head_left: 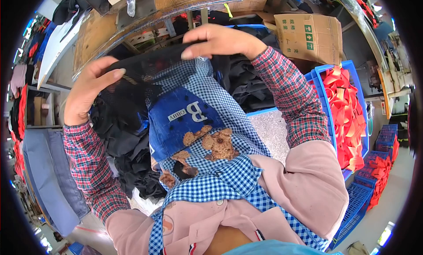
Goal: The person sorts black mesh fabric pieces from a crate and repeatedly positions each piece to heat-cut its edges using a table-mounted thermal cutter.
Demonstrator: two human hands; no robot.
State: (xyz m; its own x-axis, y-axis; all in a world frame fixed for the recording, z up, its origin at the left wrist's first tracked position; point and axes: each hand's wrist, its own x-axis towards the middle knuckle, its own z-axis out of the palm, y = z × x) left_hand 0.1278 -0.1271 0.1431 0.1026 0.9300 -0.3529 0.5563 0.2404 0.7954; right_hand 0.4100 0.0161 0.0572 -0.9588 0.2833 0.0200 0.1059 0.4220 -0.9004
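A piece of black mesh fabric [143, 70] is stretched between my two hands, in front of my chest. It is sheer enough that the checked apron [207, 189] shows through it. My left hand [93, 82] pinches its left end between thumb and fingers. At the far right end, my right hand [218, 41] grips the upper edge, thumb below and fingers above. Heaps of black fabric [132, 160] lie under and beside the mesh on the left, and more black fabric [249, 81] lies beyond on the right.
A blue crate [366, 136] full of red straps [341, 118] stands right of my right arm. Behind it sits a cardboard box [308, 37]. A wooden table [172, 3] runs across the back. Blue-grey panels [48, 180] are at left, several blue baskets [354, 204] at lower right.
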